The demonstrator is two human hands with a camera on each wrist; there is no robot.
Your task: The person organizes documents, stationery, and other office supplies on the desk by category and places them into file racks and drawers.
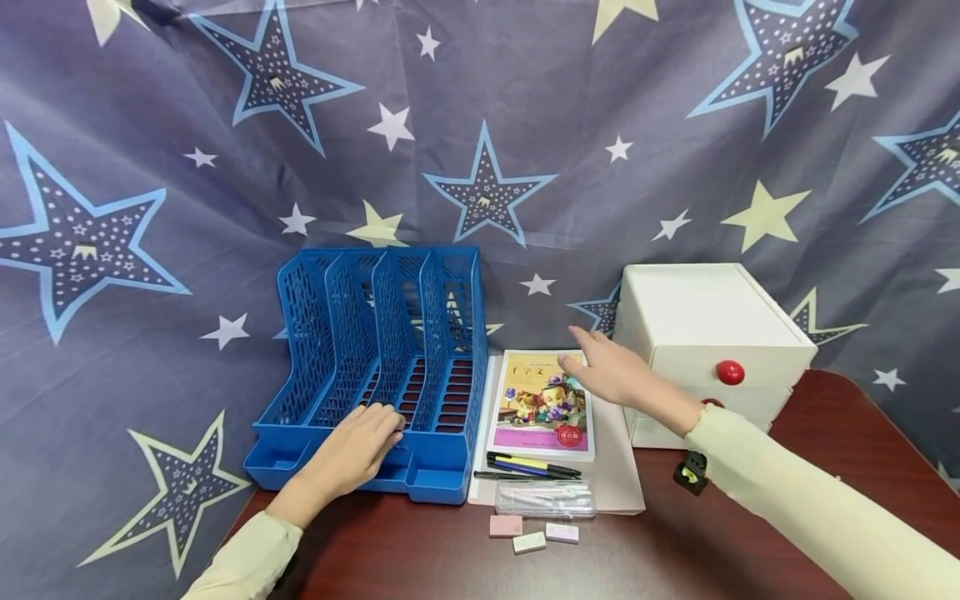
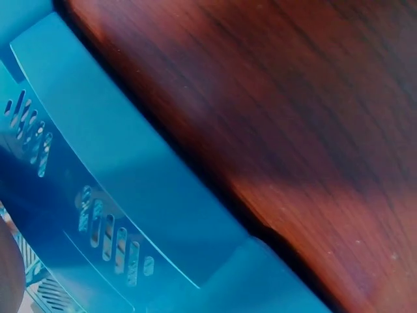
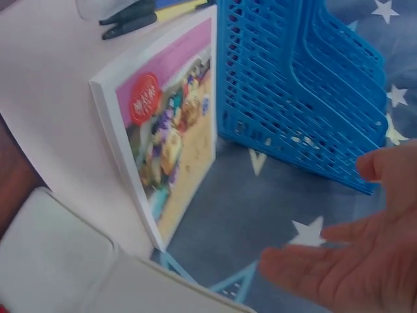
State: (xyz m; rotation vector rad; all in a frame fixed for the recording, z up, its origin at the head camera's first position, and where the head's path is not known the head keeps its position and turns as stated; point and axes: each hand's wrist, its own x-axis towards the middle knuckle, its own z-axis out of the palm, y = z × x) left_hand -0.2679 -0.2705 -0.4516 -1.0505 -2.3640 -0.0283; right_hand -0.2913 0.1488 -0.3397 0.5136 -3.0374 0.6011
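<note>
My left hand rests over the front of a blue file rack, its bent fingers overlapping the ledge between the compartments and the front trough. Just a sliver of one finger enters the left wrist view, beside the slotted blue plastic. Above the far right corner of a picture-covered book, my right hand is held with spread fingers and nothing in its grasp. In the right wrist view its fingertips are apart from both the book and the rack.
The book lies on pale sheets or folders, with several pens and a clear case in front. Three erasers sit nearer the table edge. A white drawer box with red knobs stands right; a star-patterned cloth hangs behind.
</note>
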